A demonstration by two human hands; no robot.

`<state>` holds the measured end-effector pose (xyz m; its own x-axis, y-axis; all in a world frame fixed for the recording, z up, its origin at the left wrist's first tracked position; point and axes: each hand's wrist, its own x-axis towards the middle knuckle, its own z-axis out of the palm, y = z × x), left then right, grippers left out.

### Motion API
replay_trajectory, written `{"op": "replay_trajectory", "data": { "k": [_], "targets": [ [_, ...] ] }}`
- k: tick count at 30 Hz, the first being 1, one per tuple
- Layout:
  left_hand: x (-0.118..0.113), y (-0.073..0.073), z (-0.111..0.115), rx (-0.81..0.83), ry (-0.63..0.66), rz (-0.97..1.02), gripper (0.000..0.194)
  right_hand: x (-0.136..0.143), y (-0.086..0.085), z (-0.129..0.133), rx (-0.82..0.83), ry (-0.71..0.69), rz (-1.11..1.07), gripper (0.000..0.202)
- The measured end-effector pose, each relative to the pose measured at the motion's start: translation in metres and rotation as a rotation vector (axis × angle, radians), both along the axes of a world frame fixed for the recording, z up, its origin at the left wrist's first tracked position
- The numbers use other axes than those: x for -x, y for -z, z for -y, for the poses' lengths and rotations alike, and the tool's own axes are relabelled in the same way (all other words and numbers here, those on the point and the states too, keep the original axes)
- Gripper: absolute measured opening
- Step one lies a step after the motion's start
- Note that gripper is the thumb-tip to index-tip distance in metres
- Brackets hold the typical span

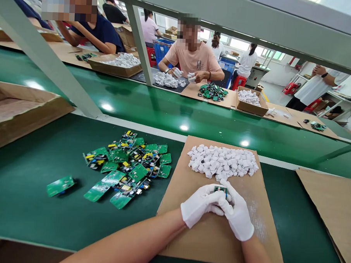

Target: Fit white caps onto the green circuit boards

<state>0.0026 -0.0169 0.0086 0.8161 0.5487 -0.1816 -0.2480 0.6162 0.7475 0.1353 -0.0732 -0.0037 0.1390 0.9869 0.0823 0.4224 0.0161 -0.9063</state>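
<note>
Between gloved hands (200, 202), seemingly a circuit board (221, 189)

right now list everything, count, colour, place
Worktop: one, green, near side
Cardboard sheet: one, brown, on worktop
Shiny strip: one, green, middle
Boards: many, green, beside sheet, beyond strip
White pieces: many, white, on sheet, beyond strip
Held board: one, green, above sheet
Box: one, brown, left edge
Cardboard: some, brown, right edge
Frame: one, grey, overhead
Far boxes: several, brown, beyond strip
People: several, mixed clothes, background
Stools: several, red, background
Crates: some, blue, background
Left hand: one, white-gloved, holding board
Right hand: one, white-gloved, holding board
</note>
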Motion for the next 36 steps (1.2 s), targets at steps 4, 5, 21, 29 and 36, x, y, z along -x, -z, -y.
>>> {"op": "replay_trajectory", "data": {
  "k": [4, 5, 21, 29, 36],
  "targets": [
    [0.000, 0.001, 0.000, -0.072, 0.008, -0.026, 0.032, 0.001, 0.002, 0.002, 0.055, 0.024, 0.017, 0.046],
    [0.000, 0.001, 0.000, -0.096, 0.006, -0.062, 0.027, 0.001, 0.001, 0.003, 0.066, 0.025, 0.030, 0.045],
    [0.006, 0.002, -0.004, 0.241, 0.066, 0.032, 0.028, -0.005, -0.005, 0.000, 0.059, 0.045, -0.159, 0.040],
    [0.005, 0.008, 0.000, 0.279, 0.052, 0.042, 0.036, 0.002, -0.008, -0.001, 0.013, 0.016, -0.117, 0.042],
    [0.004, 0.008, 0.000, 0.230, 0.043, 0.014, 0.025, -0.003, -0.002, 0.003, 0.028, -0.002, 0.023, 0.049]
  ]
}}
